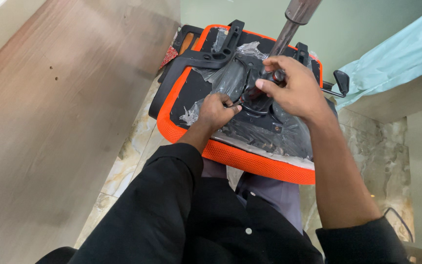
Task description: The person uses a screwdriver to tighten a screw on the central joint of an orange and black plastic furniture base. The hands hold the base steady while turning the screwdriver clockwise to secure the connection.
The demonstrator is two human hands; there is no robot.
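1. Hands. My left hand [214,110] is curled into a closed grip at the centre of the view, fingers pinched on a dark part at the edge of the black mechanism plate [255,105]. I cannot tell whether that part is a bolt, a tool or the plate's rim. My right hand [293,88] lies at 2 o'clock from the left, fingers closed around the foot of the gas-lift column [291,23], thumb stretched toward the left hand. The hands are near each other, not touching.

2. Seat. The upturned chair seat [269,168], black underneath with an orange mesh edge, rests against my lap and runs toward 12 o'clock. Torn clear plastic wrap [230,80] is bunched over its underside.

3. Wooden panel [50,122]. It fills the view from 8 to 11 o'clock, well apart from the seat.

4. Column. It rises from the plate toward 1 o'clock and leaves the top of the view.

5. Black armrest bracket [196,57]. It lies along the seat's edge at 11 o'clock of the left hand.

6. Lever paddle [341,80]. It projects at 3 o'clock of the right hand.

7. Step in hand, as I judge it: seating or tightening the mechanism at the column base. The next move calls for a steady right hand on the column while the left turns or presses its part, keeping the wrap from getting trapped.
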